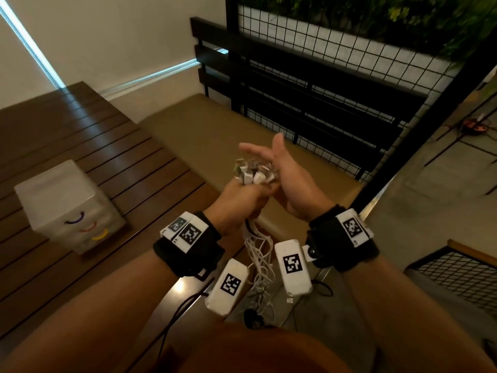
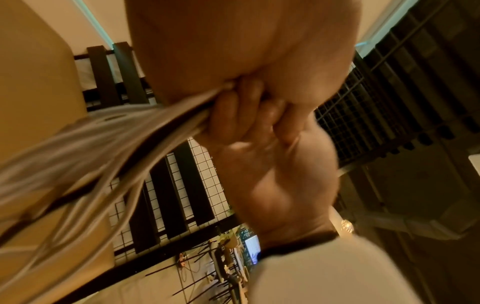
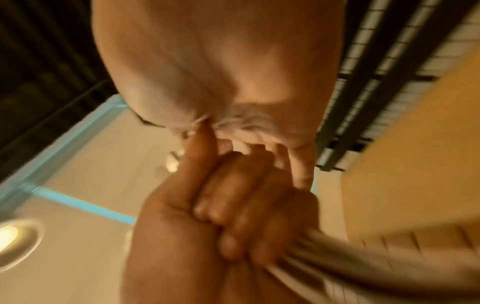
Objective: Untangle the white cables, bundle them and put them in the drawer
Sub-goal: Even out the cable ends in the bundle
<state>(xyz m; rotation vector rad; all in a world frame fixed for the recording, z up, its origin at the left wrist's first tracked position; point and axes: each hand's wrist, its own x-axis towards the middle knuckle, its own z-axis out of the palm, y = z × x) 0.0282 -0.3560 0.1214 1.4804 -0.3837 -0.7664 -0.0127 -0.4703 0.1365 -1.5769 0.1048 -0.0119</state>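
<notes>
My left hand [image 1: 239, 196] grips a bunch of white cables [image 1: 258, 254] in a fist held above the tan bench. Their plug ends [image 1: 252, 175] stick out above the fist, and the loose lengths hang down between my wrists. My right hand [image 1: 278, 168] stands open with straight fingers, its palm against the plug ends and the left fist. In the left wrist view the curled left fingers [image 2: 233, 109] clamp the cables [image 2: 103, 135]. In the right wrist view the left hand [image 3: 221, 207] holds the blurred cables [image 3: 363, 267]. A small white drawer unit [image 1: 70, 208] with coloured handles stands at the left, all drawers closed.
The drawer unit sits on a dark slatted wooden deck [image 1: 113, 146]. A tan bench top [image 1: 204, 130] lies under my hands. A black railing with wire mesh [image 1: 322, 84] runs behind it. At the far right a power strip [image 1: 474, 125] lies on the floor.
</notes>
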